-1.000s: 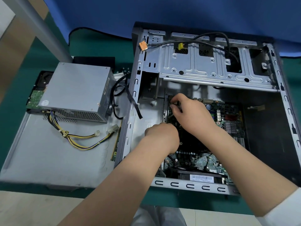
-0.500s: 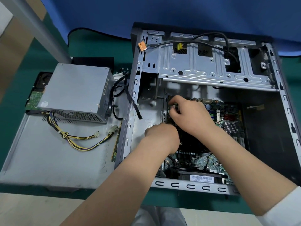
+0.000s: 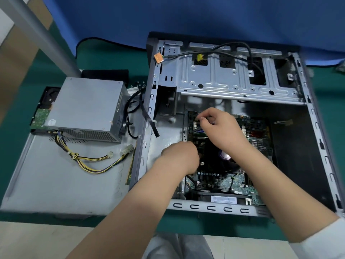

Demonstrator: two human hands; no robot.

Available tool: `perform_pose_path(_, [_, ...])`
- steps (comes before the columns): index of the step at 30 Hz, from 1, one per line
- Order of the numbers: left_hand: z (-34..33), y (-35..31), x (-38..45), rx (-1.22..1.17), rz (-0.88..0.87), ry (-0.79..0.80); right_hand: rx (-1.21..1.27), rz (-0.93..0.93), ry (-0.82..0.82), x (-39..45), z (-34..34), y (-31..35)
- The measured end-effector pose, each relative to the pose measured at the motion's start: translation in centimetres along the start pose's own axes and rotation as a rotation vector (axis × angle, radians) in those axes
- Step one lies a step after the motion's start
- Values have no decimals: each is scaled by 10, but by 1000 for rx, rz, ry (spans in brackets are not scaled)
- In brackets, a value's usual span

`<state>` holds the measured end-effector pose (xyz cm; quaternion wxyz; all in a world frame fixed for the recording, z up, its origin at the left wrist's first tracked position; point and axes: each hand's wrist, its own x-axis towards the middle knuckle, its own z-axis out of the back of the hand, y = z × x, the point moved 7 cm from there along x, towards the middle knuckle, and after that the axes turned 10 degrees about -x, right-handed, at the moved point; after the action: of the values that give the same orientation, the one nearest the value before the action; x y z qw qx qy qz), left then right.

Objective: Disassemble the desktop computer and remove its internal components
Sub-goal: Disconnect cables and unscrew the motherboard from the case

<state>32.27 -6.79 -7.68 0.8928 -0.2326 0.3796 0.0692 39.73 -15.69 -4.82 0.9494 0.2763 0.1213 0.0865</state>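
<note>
A: Where's the part relative to your hands?

B: It's the blue-edged module [image 3: 199,131] at the near-left corner of the motherboard [image 3: 259,144], inside the open case [image 3: 317,128]. It sits directly under my right hand [image 3: 222,128], between both hands. Its long axis seems to run left-right across the board, but most of it is hidden.

A: Grip state?

B: Right fingertips [image 3: 202,118] are pinched together on something small at the module's far-left end, clip or connector, can't tell which. Left hand [image 3: 181,157] is curled, knuckles up, at the board's left edge just nearer me. What it grips is hidden under the hand.

A: Which hand leads?

B: Right. It's over the part already, the left is just beside it. My guess is the release is at the left end, then lift straight up out of the slot.

A: Rest?

B: Power supply [image 3: 84,107] is already out, sitting on the side panel [image 3: 56,184] left of the case, well apart.
</note>
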Motion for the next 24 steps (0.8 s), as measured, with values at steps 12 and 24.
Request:
perform_pose_path(12, [43, 3, -21, -955, -213, -288, 568, -232, -66, -47, 66, -16])
perform_pose_path(24, [51, -21, -54, -1389, -393, -297, 758, -282, 11, -60, 80, -3])
